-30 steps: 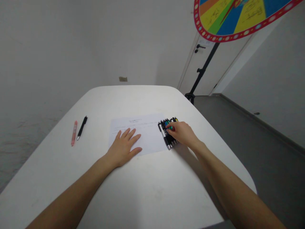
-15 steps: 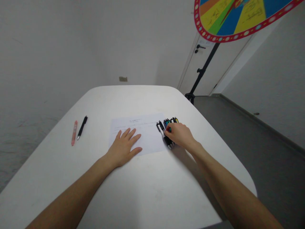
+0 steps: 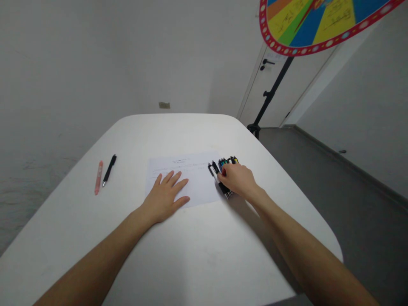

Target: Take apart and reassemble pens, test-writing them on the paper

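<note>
A printed white sheet of paper [image 3: 191,172] lies on the white table [image 3: 178,255]. My left hand [image 3: 165,197] rests flat on the sheet's near left part, fingers spread. A row of several pens [image 3: 219,165] with black, teal and yellow parts lies at the sheet's right edge. My right hand [image 3: 237,180] covers the row from the right, its fingertips curled onto the pens near the left end. Whether a pen is gripped is not visible.
A red pen [image 3: 98,177] and a black pen [image 3: 109,170] lie side by side at the table's left. A colourful prize wheel [image 3: 318,21] on a black stand [image 3: 269,97] is beyond the table's far right, before a white door [image 3: 277,91].
My right hand has slid a little to the left across the pen row. The leftmost pens have shifted slightly left. My left hand has stayed flat on the paper.
</note>
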`<action>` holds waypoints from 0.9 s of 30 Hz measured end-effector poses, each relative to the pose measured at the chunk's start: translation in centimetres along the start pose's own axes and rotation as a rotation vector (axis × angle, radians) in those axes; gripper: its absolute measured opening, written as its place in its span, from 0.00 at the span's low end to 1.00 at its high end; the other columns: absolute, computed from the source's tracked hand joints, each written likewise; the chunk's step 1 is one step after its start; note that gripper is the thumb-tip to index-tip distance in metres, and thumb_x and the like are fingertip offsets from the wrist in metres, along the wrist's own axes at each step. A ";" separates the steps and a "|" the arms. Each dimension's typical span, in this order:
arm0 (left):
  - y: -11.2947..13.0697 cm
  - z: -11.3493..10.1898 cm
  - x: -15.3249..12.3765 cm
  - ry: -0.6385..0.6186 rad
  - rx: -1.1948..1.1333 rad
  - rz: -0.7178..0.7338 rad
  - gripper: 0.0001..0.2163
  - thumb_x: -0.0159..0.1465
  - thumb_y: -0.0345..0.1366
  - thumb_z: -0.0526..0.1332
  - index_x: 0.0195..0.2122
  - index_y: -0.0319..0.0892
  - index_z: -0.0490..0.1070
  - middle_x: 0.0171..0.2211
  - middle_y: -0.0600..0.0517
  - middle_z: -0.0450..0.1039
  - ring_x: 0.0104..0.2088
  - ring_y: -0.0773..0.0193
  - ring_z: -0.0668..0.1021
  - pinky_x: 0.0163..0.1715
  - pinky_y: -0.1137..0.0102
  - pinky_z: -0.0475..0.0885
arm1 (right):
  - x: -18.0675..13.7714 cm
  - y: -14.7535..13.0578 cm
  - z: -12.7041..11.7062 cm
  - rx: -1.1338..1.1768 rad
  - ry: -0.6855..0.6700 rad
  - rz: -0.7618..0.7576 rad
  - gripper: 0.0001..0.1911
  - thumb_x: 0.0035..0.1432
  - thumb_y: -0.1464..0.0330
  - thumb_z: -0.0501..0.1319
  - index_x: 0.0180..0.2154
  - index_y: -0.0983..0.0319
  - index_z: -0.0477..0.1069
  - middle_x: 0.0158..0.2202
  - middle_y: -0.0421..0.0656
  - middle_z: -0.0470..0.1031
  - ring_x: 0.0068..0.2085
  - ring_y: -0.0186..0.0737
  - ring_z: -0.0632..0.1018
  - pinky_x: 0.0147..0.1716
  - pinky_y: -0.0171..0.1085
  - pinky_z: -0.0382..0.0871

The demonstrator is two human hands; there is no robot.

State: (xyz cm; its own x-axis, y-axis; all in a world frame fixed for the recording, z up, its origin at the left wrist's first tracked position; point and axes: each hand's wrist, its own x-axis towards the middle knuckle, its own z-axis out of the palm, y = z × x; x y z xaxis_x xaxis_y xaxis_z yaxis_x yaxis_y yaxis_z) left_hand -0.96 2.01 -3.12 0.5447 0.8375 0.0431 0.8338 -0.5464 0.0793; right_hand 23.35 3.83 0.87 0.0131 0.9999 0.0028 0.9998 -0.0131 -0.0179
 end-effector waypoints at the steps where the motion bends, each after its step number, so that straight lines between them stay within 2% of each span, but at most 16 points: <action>1: 0.0 0.0 0.0 -0.001 -0.001 0.000 0.26 0.66 0.52 0.48 0.62 0.47 0.58 0.66 0.45 0.51 0.65 0.48 0.53 0.61 0.47 0.49 | 0.1 -0.1 0.0 -0.007 -0.009 -0.001 0.12 0.56 0.64 0.55 0.33 0.62 0.75 0.33 0.51 0.78 0.35 0.48 0.78 0.30 0.38 0.66; 6: 0.0 0.1 0.0 0.002 0.013 -0.002 0.26 0.66 0.52 0.48 0.62 0.47 0.58 0.66 0.46 0.51 0.65 0.48 0.54 0.61 0.48 0.49 | 0.5 -0.6 0.3 -0.031 -0.031 -0.027 0.13 0.56 0.64 0.55 0.33 0.64 0.76 0.35 0.54 0.78 0.36 0.50 0.78 0.32 0.39 0.67; 10: 0.0 0.0 0.0 0.000 0.012 0.001 0.26 0.66 0.52 0.48 0.62 0.48 0.58 0.66 0.46 0.51 0.65 0.48 0.53 0.61 0.48 0.49 | 1.0 -0.1 0.4 0.089 0.027 -0.017 0.12 0.54 0.66 0.53 0.27 0.63 0.72 0.30 0.53 0.77 0.34 0.49 0.77 0.30 0.40 0.65; 12: 0.0 -0.1 0.1 -0.014 0.009 -0.002 0.26 0.66 0.52 0.48 0.62 0.47 0.57 0.66 0.46 0.51 0.65 0.48 0.53 0.61 0.48 0.49 | 1.2 0.1 0.5 0.309 0.131 -0.019 0.10 0.53 0.67 0.52 0.25 0.62 0.68 0.27 0.49 0.75 0.32 0.45 0.75 0.29 0.38 0.64; 14: 0.0 -0.1 0.1 -0.022 0.007 -0.004 0.26 0.66 0.52 0.48 0.62 0.46 0.58 0.66 0.45 0.51 0.65 0.48 0.53 0.61 0.47 0.48 | 1.3 -0.2 0.6 0.690 0.198 -0.031 0.05 0.51 0.67 0.52 0.26 0.60 0.64 0.23 0.42 0.71 0.26 0.39 0.72 0.25 0.35 0.61; 16: 0.0 0.0 0.0 -0.013 0.010 0.001 0.26 0.66 0.52 0.48 0.62 0.46 0.58 0.66 0.46 0.51 0.65 0.48 0.53 0.61 0.47 0.49 | 1.2 -1.0 0.9 1.129 0.129 -0.035 0.03 0.47 0.67 0.53 0.27 0.58 0.59 0.18 0.34 0.64 0.19 0.34 0.65 0.19 0.32 0.56; 18: -0.1 0.0 0.0 0.001 0.017 0.007 0.26 0.66 0.52 0.48 0.62 0.47 0.58 0.65 0.46 0.51 0.65 0.48 0.54 0.61 0.48 0.49 | 1.0 -2.1 1.3 1.434 -0.031 -0.030 0.07 0.45 0.66 0.55 0.26 0.57 0.55 0.15 0.31 0.61 0.15 0.31 0.60 0.15 0.31 0.51; 20: -0.1 0.0 0.0 0.002 0.024 0.010 0.26 0.66 0.52 0.48 0.62 0.47 0.58 0.65 0.46 0.52 0.65 0.48 0.54 0.61 0.48 0.50 | 0.8 -3.0 1.7 1.580 -0.123 -0.008 0.09 0.44 0.66 0.58 0.27 0.58 0.57 0.16 0.31 0.63 0.16 0.31 0.64 0.16 0.31 0.56; 22: -0.1 0.0 0.0 -0.010 0.028 0.008 0.26 0.66 0.52 0.48 0.62 0.47 0.58 0.66 0.46 0.51 0.65 0.47 0.54 0.61 0.47 0.50 | 0.6 -3.4 1.9 1.668 -0.148 0.012 0.11 0.43 0.65 0.61 0.28 0.59 0.59 0.19 0.33 0.66 0.21 0.33 0.70 0.22 0.32 0.64; 24: 0.0 -0.2 0.1 -0.026 0.028 0.005 0.26 0.66 0.51 0.49 0.62 0.46 0.57 0.66 0.46 0.51 0.65 0.47 0.54 0.61 0.47 0.50 | 0.7 -3.4 2.1 1.698 -0.102 0.023 0.11 0.43 0.65 0.63 0.28 0.59 0.61 0.23 0.35 0.68 0.27 0.35 0.74 0.28 0.35 0.68; 27: 0.1 -0.3 0.1 -0.043 0.029 -0.006 0.26 0.66 0.51 0.49 0.62 0.46 0.57 0.66 0.45 0.51 0.65 0.47 0.53 0.61 0.47 0.49 | 1.0 -2.9 2.4 1.640 0.063 0.026 0.10 0.43 0.65 0.64 0.28 0.60 0.64 0.26 0.36 0.69 0.30 0.36 0.74 0.32 0.37 0.68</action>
State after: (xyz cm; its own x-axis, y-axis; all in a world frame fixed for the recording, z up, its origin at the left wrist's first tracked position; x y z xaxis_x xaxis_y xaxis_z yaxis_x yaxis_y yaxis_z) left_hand -0.85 2.07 -2.81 0.5425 0.8401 -0.0003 0.8390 -0.5418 0.0508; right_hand 20.45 4.89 -1.47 0.0703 0.9973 0.0227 -0.0868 0.0288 -0.9958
